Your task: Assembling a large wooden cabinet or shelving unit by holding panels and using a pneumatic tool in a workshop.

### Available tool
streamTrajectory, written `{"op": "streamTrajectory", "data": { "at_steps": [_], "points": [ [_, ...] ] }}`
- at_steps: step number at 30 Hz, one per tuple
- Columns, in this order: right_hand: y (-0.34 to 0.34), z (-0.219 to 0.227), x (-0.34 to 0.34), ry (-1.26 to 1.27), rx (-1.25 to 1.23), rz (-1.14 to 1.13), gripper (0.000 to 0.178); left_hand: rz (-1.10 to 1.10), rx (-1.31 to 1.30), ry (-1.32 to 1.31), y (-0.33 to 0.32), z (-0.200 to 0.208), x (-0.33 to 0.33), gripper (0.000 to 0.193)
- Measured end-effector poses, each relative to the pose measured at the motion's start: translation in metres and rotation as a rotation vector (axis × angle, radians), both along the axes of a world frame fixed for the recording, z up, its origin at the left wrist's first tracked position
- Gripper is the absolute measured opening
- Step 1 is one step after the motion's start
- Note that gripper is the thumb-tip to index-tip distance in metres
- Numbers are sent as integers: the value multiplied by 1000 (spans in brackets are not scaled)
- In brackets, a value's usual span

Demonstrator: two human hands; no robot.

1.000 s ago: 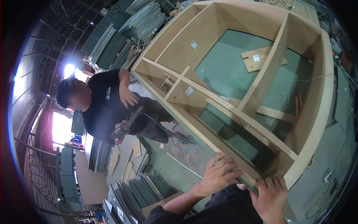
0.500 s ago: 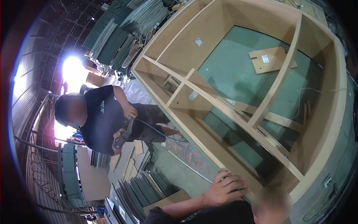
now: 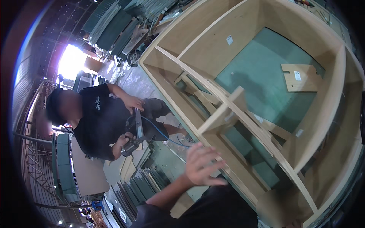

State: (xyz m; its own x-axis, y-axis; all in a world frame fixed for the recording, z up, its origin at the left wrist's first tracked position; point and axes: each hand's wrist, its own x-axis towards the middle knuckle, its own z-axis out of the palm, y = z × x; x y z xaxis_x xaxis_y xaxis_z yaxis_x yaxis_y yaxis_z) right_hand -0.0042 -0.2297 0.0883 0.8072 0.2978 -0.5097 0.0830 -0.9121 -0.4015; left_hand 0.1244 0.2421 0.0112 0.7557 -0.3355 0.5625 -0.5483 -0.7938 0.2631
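Small paper labels on the cabinet I'm building

I see a small white rectangular label (image 3: 229, 40) on the inner back panel, another white-blue sticker (image 3: 297, 76) on the loose notched plywood piece (image 3: 300, 77) lying inside.

L hand (image 3: 203, 165) lifted off cabinet frame (image 3: 243, 114); R hand gone from view.
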Motion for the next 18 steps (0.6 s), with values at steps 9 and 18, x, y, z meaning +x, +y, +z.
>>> {"op": "streamTrajectory", "data": {
  "at_steps": [9,18],
  "points": [
    [12,-12,-5,272,-343,-117,75,-127,170,266,109,15,84,80],
    [15,-11,-1,415,-434,-156,82,-190,151,225,118,-18,84,64]
  ]
}}
